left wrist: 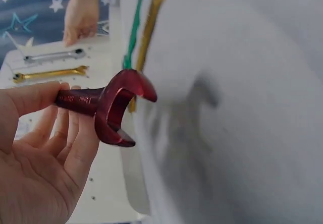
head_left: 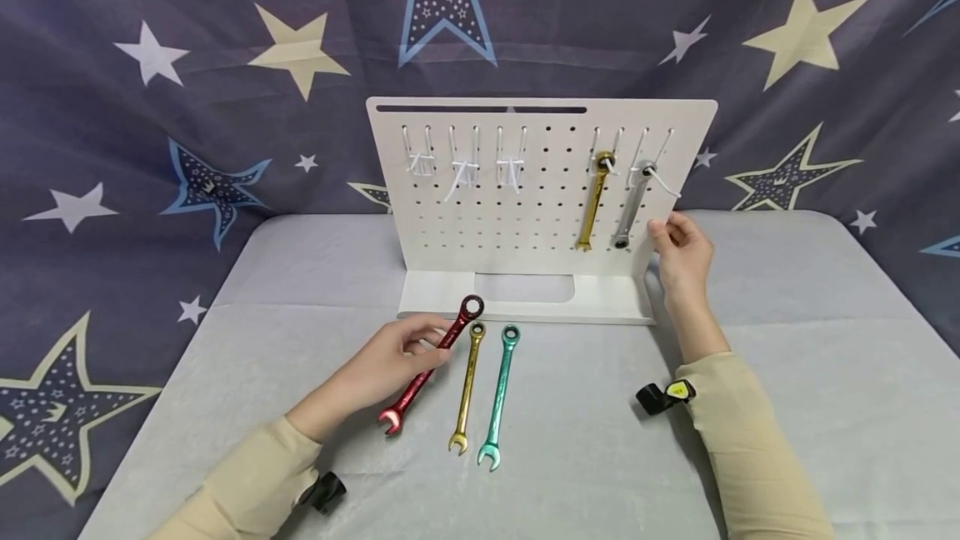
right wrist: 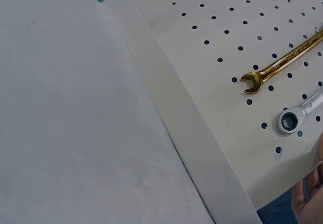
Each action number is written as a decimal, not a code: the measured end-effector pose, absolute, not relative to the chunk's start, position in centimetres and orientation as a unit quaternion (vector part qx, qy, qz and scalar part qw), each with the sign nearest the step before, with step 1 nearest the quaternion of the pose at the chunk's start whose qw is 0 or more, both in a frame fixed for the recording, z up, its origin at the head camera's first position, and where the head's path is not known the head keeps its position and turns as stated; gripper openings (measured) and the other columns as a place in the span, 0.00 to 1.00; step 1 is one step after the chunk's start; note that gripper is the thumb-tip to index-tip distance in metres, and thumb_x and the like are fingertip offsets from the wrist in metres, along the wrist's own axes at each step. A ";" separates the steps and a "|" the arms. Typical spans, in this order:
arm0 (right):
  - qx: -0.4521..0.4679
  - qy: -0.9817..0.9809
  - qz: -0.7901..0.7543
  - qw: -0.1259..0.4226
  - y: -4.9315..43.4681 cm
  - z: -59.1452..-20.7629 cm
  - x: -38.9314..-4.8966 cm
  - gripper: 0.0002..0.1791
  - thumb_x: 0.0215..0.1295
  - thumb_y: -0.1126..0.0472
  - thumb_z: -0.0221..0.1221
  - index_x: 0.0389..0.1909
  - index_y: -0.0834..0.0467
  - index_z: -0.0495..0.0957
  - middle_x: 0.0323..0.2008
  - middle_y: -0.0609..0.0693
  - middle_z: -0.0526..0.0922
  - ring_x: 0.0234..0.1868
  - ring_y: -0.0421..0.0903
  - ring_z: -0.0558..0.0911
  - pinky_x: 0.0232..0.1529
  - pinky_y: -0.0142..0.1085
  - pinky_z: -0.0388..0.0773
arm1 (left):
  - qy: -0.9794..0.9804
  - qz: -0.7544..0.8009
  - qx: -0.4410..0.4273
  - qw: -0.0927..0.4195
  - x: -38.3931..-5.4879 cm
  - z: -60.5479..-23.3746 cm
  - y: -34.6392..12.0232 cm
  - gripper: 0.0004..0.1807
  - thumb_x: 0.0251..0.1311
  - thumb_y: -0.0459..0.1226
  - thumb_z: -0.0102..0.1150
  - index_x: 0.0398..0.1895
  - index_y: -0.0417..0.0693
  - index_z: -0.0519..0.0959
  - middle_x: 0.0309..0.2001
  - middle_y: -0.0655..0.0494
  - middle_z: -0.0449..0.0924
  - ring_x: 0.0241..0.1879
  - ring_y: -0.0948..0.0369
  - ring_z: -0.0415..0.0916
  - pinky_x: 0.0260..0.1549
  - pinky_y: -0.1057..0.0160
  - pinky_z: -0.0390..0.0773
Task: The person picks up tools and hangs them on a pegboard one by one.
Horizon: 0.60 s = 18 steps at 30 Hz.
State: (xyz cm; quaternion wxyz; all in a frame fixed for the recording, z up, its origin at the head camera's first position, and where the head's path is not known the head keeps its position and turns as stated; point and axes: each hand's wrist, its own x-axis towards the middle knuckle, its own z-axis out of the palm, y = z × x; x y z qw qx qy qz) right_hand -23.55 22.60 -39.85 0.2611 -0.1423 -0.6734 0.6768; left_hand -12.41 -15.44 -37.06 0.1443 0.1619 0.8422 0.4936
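My left hand [head_left: 386, 363] pinches a red combination wrench [head_left: 411, 392] between thumb and fingers, raised off the table. Its ring end points toward the pegboard and its open jaw toward me; that jaw [left wrist: 123, 108] looms large in the left wrist view. Beside it on the table lie a gold wrench [head_left: 468, 386] and a green wrench [head_left: 500, 398], side by side. At the right edge of the white pegboard [head_left: 510, 223], my right hand [head_left: 686, 261] grips the board, thumb in front. A second gold wrench [head_left: 594, 202] and a silver wrench [head_left: 633, 207] hang there from hooks.
Several white wire hooks [head_left: 464, 169] are fixed along the board's upper part, three of them on the left bearing nothing. The board's base [head_left: 435, 294] rests on the grey-covered table [head_left: 585, 440]. A star-patterned curtain [head_left: 600, 23] hangs behind.
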 end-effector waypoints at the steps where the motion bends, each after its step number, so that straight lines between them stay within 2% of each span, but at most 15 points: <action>1: -0.141 -0.671 0.678 0.263 22.6 -39.9 -23.6 0.05 0.62 0.61 0.65 0.36 0.52 0.77 0.23 0.37 0.76 0.29 0.34 0.74 0.33 0.21 0.73 | 0.846 0.489 0.163 0.138 -12.3 -36.9 -15.2 0.17 0.65 0.32 0.62 0.57 0.43 0.78 0.43 0.50 0.81 0.32 0.59 0.77 0.28 0.64 0.75; 7: -0.131 -0.666 0.684 0.268 22.4 -40.0 -23.6 0.06 0.61 0.62 0.65 0.34 0.50 0.77 0.22 0.36 0.76 0.28 0.33 0.74 0.32 0.21 0.73 | 0.864 0.463 0.170 0.101 -11.5 -35.7 -13.7 0.16 0.65 0.33 0.63 0.55 0.52 0.79 0.43 0.55 0.81 0.34 0.59 0.77 0.27 0.61 0.78; 12: -0.136 -0.669 0.680 0.268 22.5 -40.0 -23.6 0.06 0.61 0.61 0.65 0.34 0.50 0.77 0.23 0.37 0.76 0.28 0.34 0.73 0.32 0.21 0.72 | 0.857 0.479 0.166 0.094 -11.4 -35.3 -12.4 0.15 0.64 0.34 0.64 0.54 0.52 0.79 0.41 0.58 0.80 0.35 0.60 0.77 0.29 0.61 0.77; 18: -0.143 -0.672 0.677 0.264 22.6 -39.9 -23.6 0.06 0.61 0.60 0.65 0.36 0.51 0.77 0.23 0.37 0.76 0.29 0.35 0.73 0.33 0.21 0.72 | 0.837 0.511 0.171 0.091 -11.9 -35.0 -11.0 0.14 0.65 0.35 0.63 0.54 0.51 0.78 0.40 0.56 0.80 0.38 0.59 0.77 0.34 0.59 0.76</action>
